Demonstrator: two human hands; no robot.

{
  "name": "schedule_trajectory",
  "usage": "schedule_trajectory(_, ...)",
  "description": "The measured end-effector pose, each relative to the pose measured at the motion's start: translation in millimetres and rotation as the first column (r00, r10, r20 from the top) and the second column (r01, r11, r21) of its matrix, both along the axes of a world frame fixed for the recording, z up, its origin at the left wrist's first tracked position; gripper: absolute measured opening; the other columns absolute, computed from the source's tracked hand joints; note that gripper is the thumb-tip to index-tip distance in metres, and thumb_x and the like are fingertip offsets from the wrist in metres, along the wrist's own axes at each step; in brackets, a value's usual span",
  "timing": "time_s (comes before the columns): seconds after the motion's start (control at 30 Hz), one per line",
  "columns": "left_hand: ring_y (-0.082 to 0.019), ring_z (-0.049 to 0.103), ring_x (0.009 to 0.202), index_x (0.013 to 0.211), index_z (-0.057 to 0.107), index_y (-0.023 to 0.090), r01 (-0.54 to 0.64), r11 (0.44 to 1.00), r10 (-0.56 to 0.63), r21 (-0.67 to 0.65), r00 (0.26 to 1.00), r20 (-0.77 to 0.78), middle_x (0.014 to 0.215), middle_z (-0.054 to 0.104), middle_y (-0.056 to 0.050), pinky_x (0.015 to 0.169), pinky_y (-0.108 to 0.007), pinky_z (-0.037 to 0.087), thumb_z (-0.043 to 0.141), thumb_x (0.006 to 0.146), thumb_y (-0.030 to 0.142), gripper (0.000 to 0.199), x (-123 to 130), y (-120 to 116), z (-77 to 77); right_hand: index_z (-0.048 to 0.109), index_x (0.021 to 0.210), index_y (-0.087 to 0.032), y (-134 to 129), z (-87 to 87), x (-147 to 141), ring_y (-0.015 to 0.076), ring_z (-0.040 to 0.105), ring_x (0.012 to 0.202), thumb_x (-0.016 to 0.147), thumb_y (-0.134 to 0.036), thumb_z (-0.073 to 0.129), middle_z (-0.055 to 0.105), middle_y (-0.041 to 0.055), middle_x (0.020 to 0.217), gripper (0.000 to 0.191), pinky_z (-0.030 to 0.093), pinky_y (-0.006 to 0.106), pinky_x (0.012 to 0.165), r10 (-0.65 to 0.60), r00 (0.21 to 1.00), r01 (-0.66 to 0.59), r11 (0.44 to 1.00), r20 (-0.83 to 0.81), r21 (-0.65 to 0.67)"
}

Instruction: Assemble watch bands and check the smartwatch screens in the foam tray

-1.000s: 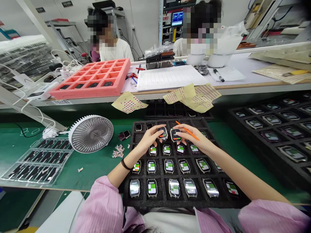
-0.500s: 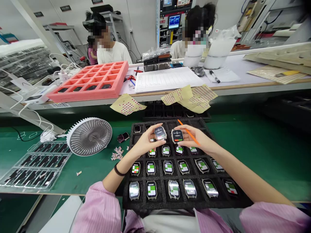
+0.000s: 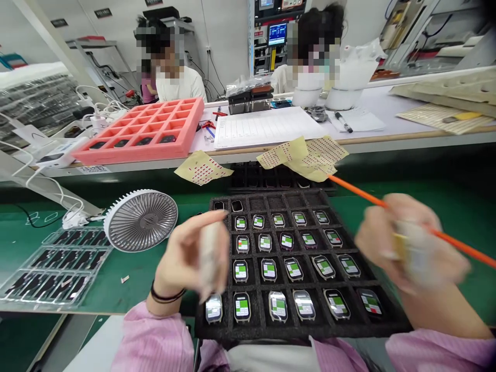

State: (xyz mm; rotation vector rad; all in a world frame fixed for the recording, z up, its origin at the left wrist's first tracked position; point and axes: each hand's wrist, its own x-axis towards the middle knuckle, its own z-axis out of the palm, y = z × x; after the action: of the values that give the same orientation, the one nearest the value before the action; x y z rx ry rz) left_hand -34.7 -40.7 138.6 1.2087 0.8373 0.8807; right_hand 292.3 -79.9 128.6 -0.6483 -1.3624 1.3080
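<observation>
**Electronics assembly workshop on a factory floor**

Rows of smartwatches [image 3: 293,268] sit in black foam trays [image 3: 302,331] on a green-matted workbench [image 3: 135,279], with a pink foam tray [image 3: 127,151], a monitor-fitted equipment cabinet [image 3: 277,34] and a co-worker [image 3: 180,89] beyond.

Both the left hand [image 3: 189,253] and the right hand [image 3: 403,237] are motion-blurred, so the pale objects [image 3: 210,253] in them cannot be made out. The left hand hides part of the tray [image 3: 302,333], the pencil [image 3: 360,192] runs off the right edge, and the watches' [image 3: 293,268] screens are too small to read.
</observation>
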Motion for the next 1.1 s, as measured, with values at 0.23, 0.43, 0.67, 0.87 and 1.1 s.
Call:
schedule_trajectory(0.23,-0.017,0.061,0.083,0.135,0.051,0.024,0.154,0.983,-0.148,0.101,0.987,-0.058,0.110,0.062,-0.009,0.050,-0.018,0.048,0.076,0.069,0.024,0.070,54.8,47.1,-30.1,0.059,0.105,-0.025,69.9,-26.1,-36.5,0.0194,0.067,0.079,0.062,-0.027,0.083,0.068,0.0050,0.098,0.049,0.057,0.034,0.069,-0.016,0.949,0.066,0.987,0.314,-0.148)
schedule_trajectory(0.43,-0.013,0.059,0.076,0.129,0.054,0.016,0.107,0.990,-0.096,0.088,0.988,-0.118,0.105,0.062,-0.009,0.047,-0.016,0.043,0.068,0.077,0.028,0.055,63.1,58.7,-54.3,0.056,0.110,-0.023,81.5,-58.7,-41.7,0.0123,0.062,0.063,0.077,-0.035,0.071,0.064,0.0046,0.100,0.039,0.046,0.025,0.050,0.008,0.947,0.064,0.975,0.322,-0.213)
schedule_trajectory(0.67,-0.012,0.057,0.077,0.130,0.054,0.018,0.115,0.989,-0.100,0.095,0.983,-0.151,0.110,0.060,-0.008,0.049,-0.017,0.046,0.058,0.085,0.037,0.049,61.9,60.9,-58.1,0.054,0.111,-0.022,84.6,-69.6,-45.6,0.0152,0.065,0.070,0.076,-0.035,0.072,0.064,0.0080,0.109,0.041,0.046,0.025,0.051,0.048,0.958,0.016,0.975,0.282,-0.221)
schedule_trajectory(0.87,-0.011,0.057,0.072,0.130,0.054,0.019,0.129,0.986,-0.114,0.107,0.985,-0.133,0.108,0.060,-0.007,0.047,-0.016,0.046,0.059,0.084,0.037,0.049,61.4,63.1,-63.9,0.057,0.110,-0.023,84.2,-71.2,-45.3,0.0117,0.061,0.060,0.079,-0.038,0.069,0.065,0.0038,0.094,0.037,0.045,0.025,0.050,-0.003,0.960,0.060,0.979,0.279,-0.197)
schedule_trajectory(1.1,-0.012,0.060,0.071,0.126,0.057,0.019,0.089,0.993,-0.079,0.071,0.988,-0.134,0.101,0.061,-0.007,0.046,-0.016,0.045,0.050,0.088,0.040,0.044,64.4,61.3,-64.9,0.060,0.100,-0.021,82.2,-67.3,-50.5,0.0104,0.057,0.055,0.074,-0.040,0.073,0.064,0.0019,0.084,0.035,0.041,0.023,0.043,-0.077,0.961,0.134,0.970,0.265,-0.204)
